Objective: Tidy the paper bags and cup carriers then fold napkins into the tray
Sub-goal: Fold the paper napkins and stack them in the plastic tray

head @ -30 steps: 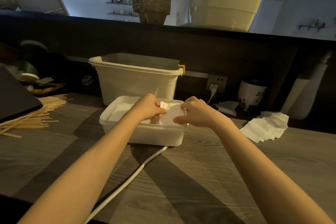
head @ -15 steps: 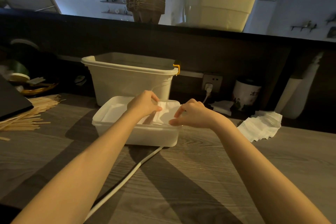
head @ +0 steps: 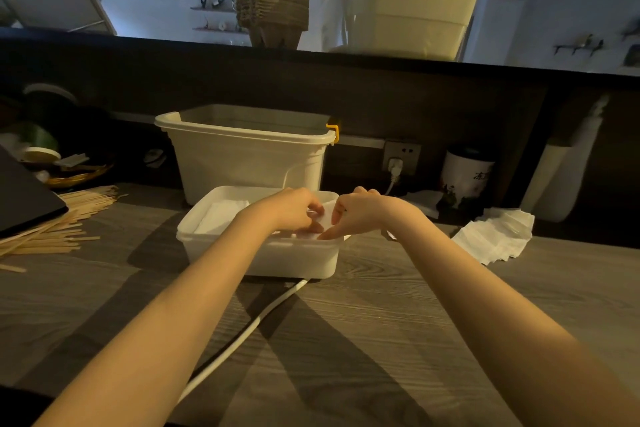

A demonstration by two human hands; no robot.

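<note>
Napkin sat directly between your two hands, over the tray's right end.

Your left hand and right hand both curled round the white napkin, fingertips pinching it from either side, each equally near; its long axis was too hidden to tell. It hung just above the white tray, right beneath both wrists. Both forearms reached forward and converged. The unfolded napkin stack lay well off to the right of your right hand.
</note>
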